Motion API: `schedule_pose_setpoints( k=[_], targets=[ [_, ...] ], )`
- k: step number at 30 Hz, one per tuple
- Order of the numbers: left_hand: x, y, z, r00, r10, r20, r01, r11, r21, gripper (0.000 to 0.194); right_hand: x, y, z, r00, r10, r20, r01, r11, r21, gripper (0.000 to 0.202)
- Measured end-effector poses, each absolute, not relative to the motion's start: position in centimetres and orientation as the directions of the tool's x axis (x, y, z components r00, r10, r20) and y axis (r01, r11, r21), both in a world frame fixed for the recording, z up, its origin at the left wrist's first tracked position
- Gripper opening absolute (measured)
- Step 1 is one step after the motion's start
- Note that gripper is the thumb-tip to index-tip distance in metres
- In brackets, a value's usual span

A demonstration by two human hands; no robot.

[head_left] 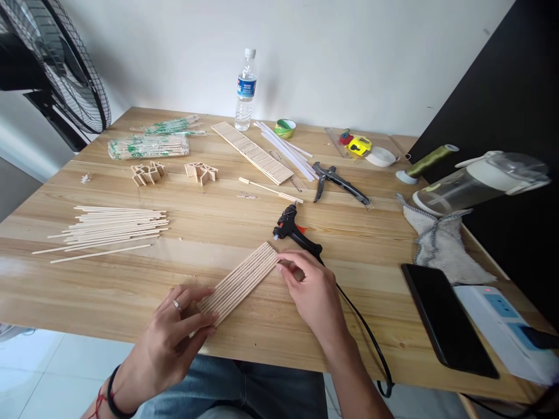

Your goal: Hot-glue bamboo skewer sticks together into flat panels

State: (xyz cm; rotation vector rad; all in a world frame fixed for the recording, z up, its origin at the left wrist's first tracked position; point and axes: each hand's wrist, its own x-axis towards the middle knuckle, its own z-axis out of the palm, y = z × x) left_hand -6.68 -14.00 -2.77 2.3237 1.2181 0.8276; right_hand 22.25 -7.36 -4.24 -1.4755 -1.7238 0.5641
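A flat panel of thin wooden sticks [244,276] laid side by side rests slantwise on the table in front of me. My left hand [179,323] grips its near left end, fingers on top and thumb along the edge. At the far right end, my right hand [308,285] touches the corner with bent thumb and index finger; I cannot make out whether a stick is pinched there. Just beyond that hand lies a black hot glue gun [294,230], its cord running under my right forearm. A loose pile of sticks [117,227] is spread on the left.
Behind stand a water bottle [246,93] and a long slatted wooden strip [253,152]. Pliers-like cutters [340,183], glue sticks [288,148] and a yellow tape measure [360,145] lie right of it. A phone [448,320] and power strip [502,331] are at right, a fan [65,64] at left.
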Motion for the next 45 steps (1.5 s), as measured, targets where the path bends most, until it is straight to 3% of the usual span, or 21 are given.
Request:
schedule_pose_setpoints(
  k=[11,13,17,21,26,32,37,41,45],
  targets=[
    [-6.6,-14.1,-2.8,0.477,0.833,0.280,0.615,-0.544,0.571,0.021,22.7,-8.0,-3.4,-0.045,0.958,0.285,0.628,0.249,-0.737,0.019],
    [-6.6,-14.2,-2.8,0.477,0.835,0.272,0.616,-0.539,0.574,0.020,23.4,-8.0,-2.9,-0.009,0.938,0.345,0.682,0.258,-0.685,0.021],
    [-6.5,-14.2,-2.8,0.476,0.838,0.268,0.613,-0.535,0.582,0.020,25.4,-6.5,-2.7,-0.003,0.865,0.502,0.839,0.276,-0.469,0.021],
    [-6.5,-14.1,-2.8,0.484,0.831,0.275,0.603,-0.545,0.583,0.019,26.9,-4.0,-3.7,-0.057,0.908,0.416,0.899,0.228,-0.374,0.037],
    [-6.8,-14.0,-2.5,0.501,0.822,0.269,0.592,-0.553,0.586,0.024,26.8,-1.6,-4.7,-0.101,0.969,0.227,0.892,0.189,-0.411,0.038],
    [-7.2,-13.9,-2.5,0.502,0.812,0.298,0.550,-0.566,0.614,0.027,26.6,-1.4,-3.4,-0.127,0.974,0.185,0.880,0.197,-0.432,0.030],
    [-7.3,-13.8,-2.7,0.498,0.812,0.303,0.537,-0.564,0.628,0.026,26.8,-5.2,-1.0,-0.242,0.966,0.088,0.718,0.239,-0.653,0.030],
    [-7.2,-13.6,-2.7,0.497,0.805,0.324,0.513,-0.573,0.639,0.030,26.9,-8.0,-0.2,-0.194,0.981,-0.029,0.645,0.105,-0.757,0.034],
    [-7.1,-13.5,-2.7,0.491,0.804,0.335,0.510,-0.577,0.638,0.031,27.5,-9.8,-0.8,-0.092,0.993,-0.077,0.449,-0.028,-0.893,0.042]
  ],
)
